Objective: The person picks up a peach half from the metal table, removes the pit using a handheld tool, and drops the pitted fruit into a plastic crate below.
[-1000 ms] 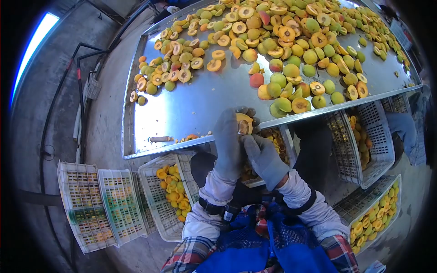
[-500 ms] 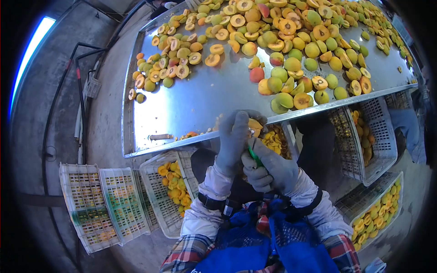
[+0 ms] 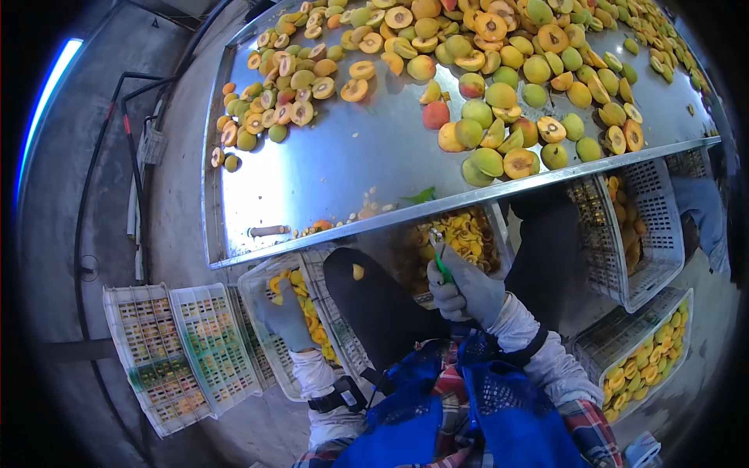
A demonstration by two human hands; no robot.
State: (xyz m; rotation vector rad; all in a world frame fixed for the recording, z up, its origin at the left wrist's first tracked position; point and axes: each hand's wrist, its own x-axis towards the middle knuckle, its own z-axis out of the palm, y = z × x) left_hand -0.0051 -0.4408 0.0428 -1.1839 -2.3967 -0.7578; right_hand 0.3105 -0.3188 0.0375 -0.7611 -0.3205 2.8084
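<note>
My right hand [image 3: 472, 294] is closed around the green handle of a small pitting tool [image 3: 443, 265], its metal tip pointing up and away. Just beyond the tip, a crate of yellow fruit scraps [image 3: 476, 240] sits under the table edge. At the left, my gloved left hand [image 3: 285, 318] reaches over a white crate [image 3: 337, 316] of yellow peach halves [image 3: 321, 335]. Its fingers look loosely extended beside the fruit, slightly blurred. A small yellow scrap [image 3: 358, 271] lies on my dark-trousered knee.
Halved peaches [image 3: 499, 95] cover much of the metal table [image 3: 312, 183]. Near its front edge lie a short stick-like piece [image 3: 270, 231], scraps and a green leaf [image 3: 421, 196]. Crates [image 3: 211, 335] stand at left; more fruit crates [image 3: 655, 226] stand at right, near another person's leg [image 3: 702, 218].
My left hand has left the fruit it held by my right hand and moved down-left over the white crate. The right hand keeps the tool. A green leaf now shows on the table edge.
</note>
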